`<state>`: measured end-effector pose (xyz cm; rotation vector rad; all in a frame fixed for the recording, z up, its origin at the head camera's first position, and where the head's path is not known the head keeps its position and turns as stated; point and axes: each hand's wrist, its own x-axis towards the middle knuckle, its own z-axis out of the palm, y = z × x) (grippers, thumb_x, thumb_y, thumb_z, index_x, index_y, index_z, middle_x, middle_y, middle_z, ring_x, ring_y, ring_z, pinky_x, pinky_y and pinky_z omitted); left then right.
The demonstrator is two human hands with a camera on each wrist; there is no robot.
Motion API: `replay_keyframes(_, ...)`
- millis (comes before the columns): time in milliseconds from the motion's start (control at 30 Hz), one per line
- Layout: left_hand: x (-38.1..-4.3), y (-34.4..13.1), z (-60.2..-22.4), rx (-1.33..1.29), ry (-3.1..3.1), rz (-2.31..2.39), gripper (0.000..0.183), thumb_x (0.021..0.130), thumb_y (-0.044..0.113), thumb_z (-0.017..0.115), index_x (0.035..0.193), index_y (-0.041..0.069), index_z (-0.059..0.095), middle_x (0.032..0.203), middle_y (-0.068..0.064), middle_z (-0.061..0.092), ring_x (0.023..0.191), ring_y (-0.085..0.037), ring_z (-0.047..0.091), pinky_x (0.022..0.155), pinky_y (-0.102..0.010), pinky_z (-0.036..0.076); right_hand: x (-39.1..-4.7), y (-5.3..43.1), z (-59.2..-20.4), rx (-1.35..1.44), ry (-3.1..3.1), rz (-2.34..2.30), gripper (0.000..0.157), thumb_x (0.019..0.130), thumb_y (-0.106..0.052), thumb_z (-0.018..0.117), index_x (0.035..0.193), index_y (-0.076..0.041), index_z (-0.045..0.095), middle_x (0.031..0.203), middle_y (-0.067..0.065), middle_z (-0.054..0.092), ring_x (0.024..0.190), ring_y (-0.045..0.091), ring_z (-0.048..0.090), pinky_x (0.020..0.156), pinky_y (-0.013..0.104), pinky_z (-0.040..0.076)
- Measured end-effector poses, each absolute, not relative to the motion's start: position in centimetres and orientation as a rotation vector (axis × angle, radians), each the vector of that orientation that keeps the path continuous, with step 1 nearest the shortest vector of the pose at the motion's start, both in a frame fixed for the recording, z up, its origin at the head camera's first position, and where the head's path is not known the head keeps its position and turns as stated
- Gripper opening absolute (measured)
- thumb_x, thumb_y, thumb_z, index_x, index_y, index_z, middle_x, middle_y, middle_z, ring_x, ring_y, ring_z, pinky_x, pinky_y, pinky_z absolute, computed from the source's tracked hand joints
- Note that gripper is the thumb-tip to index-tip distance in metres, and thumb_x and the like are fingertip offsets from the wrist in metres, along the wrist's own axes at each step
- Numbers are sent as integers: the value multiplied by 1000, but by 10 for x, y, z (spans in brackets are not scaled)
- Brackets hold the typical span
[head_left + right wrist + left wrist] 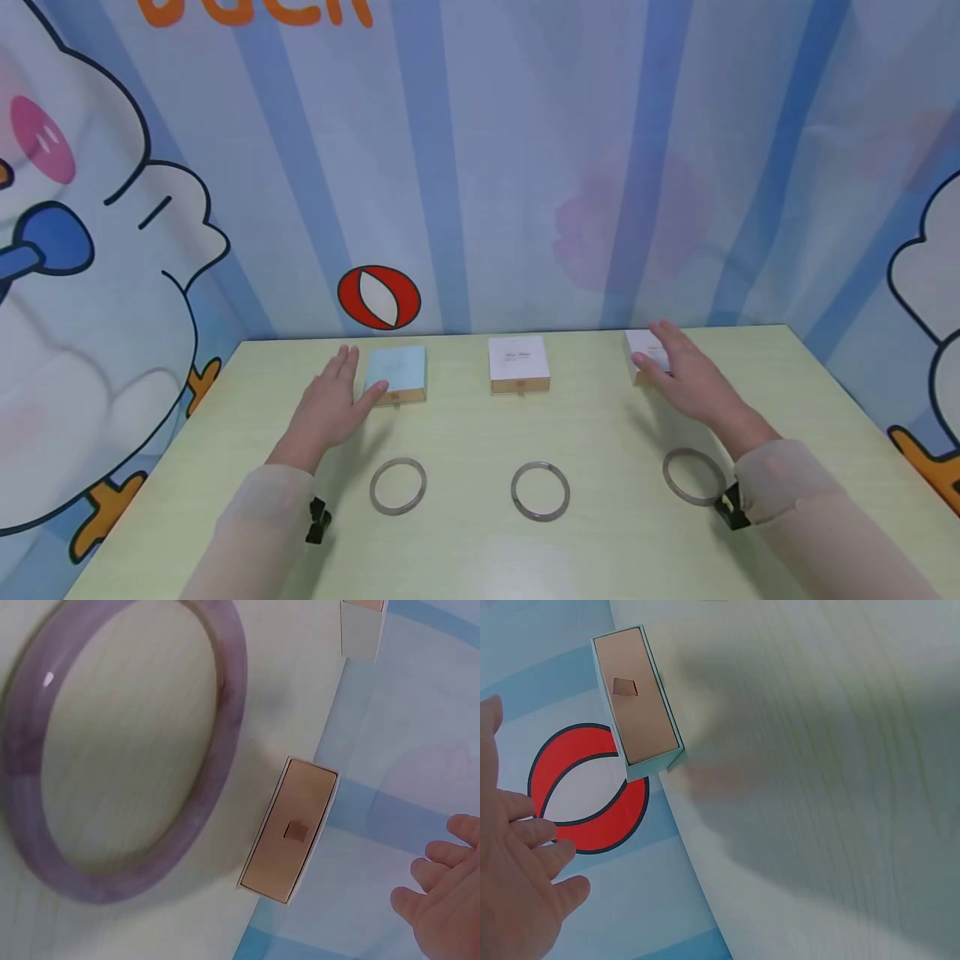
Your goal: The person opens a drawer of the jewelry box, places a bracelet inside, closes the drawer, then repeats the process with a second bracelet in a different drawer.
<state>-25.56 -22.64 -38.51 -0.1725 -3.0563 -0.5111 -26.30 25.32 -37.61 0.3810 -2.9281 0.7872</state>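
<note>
Closest to the lens, a mauve bangle (24, 750) fills the upper left of my right-wrist view; in the head view it lies flat at lower right, beside my wrist. Two more lie on the pale desk (465, 550): the left bangle (373, 487) at lower left of centre, the middle bangle (514, 492) just below centre.

Behind them three small boxes stand in a row near the desk's far edge. My left grip (326, 408) is beside the light-blue box (396, 367), fingers straight, thumb out across its front left corner in the head view; the left-wrist view shows my fingers apart from it. My right grip (693, 383), fingers extended too, hovers by the right white box (640, 342) and hides part of it; the right-wrist view shows a gap between them. The middle white box (518, 358) sits between, well apart from both, with small print on its top.

Each box has a tan front fitted inside its coloured shell; the wrist views show a small tab on the blue one's and the right one's. All three look closed, so I can't tell what they hold.

Beyond the desk hangs a blue-striped backdrop (510, 167), with a red-and-white ball (378, 297) printed above the blue box.
</note>
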Motion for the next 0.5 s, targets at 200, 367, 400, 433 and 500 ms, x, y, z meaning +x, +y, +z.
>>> replay_keyframes(200, -253, -227, -384, -170, -3067, -551, 86, 95, 57, 40, 150, -2, 9, 156, -24, 8, 143, -43, 12, 112, -60, 16, -262, 246, -377, 369, -2930, 829, 76, 98, -54, 36, 150, -2, 16, 155, 26, 11, 141, 46, 13, 110, 62, 16)
replay_keyframes(367, -252, -227, -383, -156, -3078, -594, 89, 94, 59, 39, 149, -3, 8, 156, -25, 8, 142, -44, 13, 112, -58, 18, -262, 241, -378, 365, -2916, 862, 75, 98, -54, 36, 150, -2, 18, 154, 26, 15, 141, 45, 16, 111, 61, 17)
replay_keyframes(400, -252, -227, -383, -153, -3080, -601, 89, 94, 59, 39, 149, -3, 8, 156, -25, 8, 142, -43, 13, 113, -58, 18, -262, 240, -379, 364, -2915, 866, 75, 98, -54, 36, 150, -3, 18, 154, 25, 16, 141, 45, 16, 111, 61, 17)
replay_keyframes(433, -252, -227, -383, -151, -3082, -608, 90, 94, 60, 39, 149, -3, 7, 156, -25, 8, 142, -43, 13, 113, -57, 18, -262, 239, -380, 363, -2914, 869, 75, 98, -54, 36, 150, -3, 18, 154, 25, 17, 141, 44, 16, 111, 60, 17)
replay_keyframes(500, -252, -228, -384, -148, -3087, -616, 90, 94, 61, 38, 149, -3, 7, 156, -25, 8, 143, -43, 13, 113, -56, 18, -263, 236, -381, 364, -2906, 876, 75, 98, -53, 36, 150, -2, 19, 154, 25, 19, 141, 44, 17, 111, 59, 17)
